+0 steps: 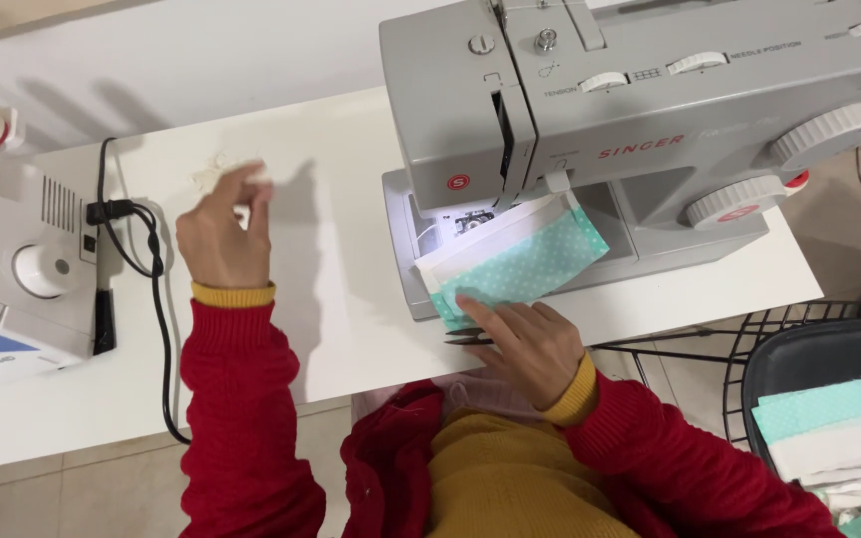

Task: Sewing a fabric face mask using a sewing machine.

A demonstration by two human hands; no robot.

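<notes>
Head view, looking down over your chest at a white surface (351, 329).

Your right hand (525, 344) lies flat, fingers together and pointing up and left, pressing on the near end of a mint polka-dot fabric piece (525, 264). A pair of small scissors (468, 341) lies under the same hand, its dark tip poking out to the left; you cannot tell whether the fingers grip it or only rest on it. The fabric sits on the bed of a grey sewing machine (650, 110), directly ahead of that hand. Its long axis runs diagonally, from near-left by your fingers to far-right under the machine's arm. A white layer shows along its far edge, beside the lit needle area (470, 221).

Your left hand (223, 231) is raised above the surface, well apart from the fabric, to its left. Thumb and fingertips are pinched together; whatever they hold is too small to make out. Just beyond them lies a little tangle of pale thread (213, 171). The right hand is much the nearer to the fabric.

A black cable (156, 299) loops down the surface to the left of that arm, next to a second, white machine (22, 279) at the left edge.

Count: two machines, one fabric piece on the bed, one pair of scissors, one cable. At lower right, a black wire basket (799, 329) holds a stack of similar mint and white pieces (824, 423); their number is unclear.
</notes>
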